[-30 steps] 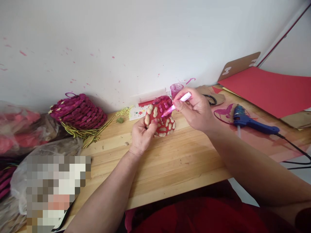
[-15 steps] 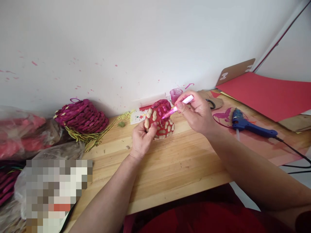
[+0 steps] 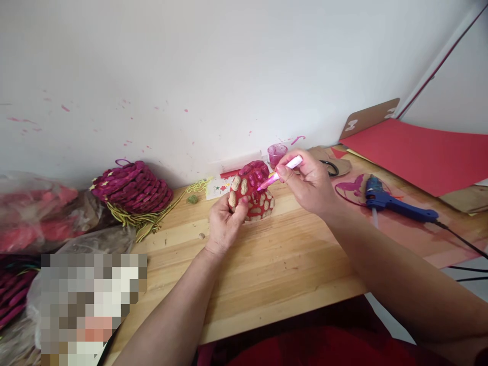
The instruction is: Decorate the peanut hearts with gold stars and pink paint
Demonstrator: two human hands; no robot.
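My left hand [image 3: 226,218] grips the lower left edge of a red craft piece covered in peanut shells [image 3: 255,209], thumb on its face. Shells along its top are coated in shiny magenta paint, while those at the left and bottom are bare tan. In my right hand [image 3: 307,183] is a white-handled paintbrush [image 3: 293,162], pinched between thumb and fingers. Its magenta-stained tip touches or nearly touches the shells near the middle. Just behind the brush stands a clear cup with magenta paint [image 3: 277,154].
To the left sit a magenta peanut-covered craft with yellow yarn [image 3: 133,187] and plastic bags [image 3: 46,213]. At right lie a blue glue gun [image 3: 400,204] with its cord, red paper sheets [image 3: 423,155] and black-handled scissors [image 3: 331,168]. The paint-spotted wall [image 3: 213,71] rises behind the table.
The view has shifted slightly, so everything sits a little lower. The brush tip has moved slightly on the shells; both hands keep their holds.
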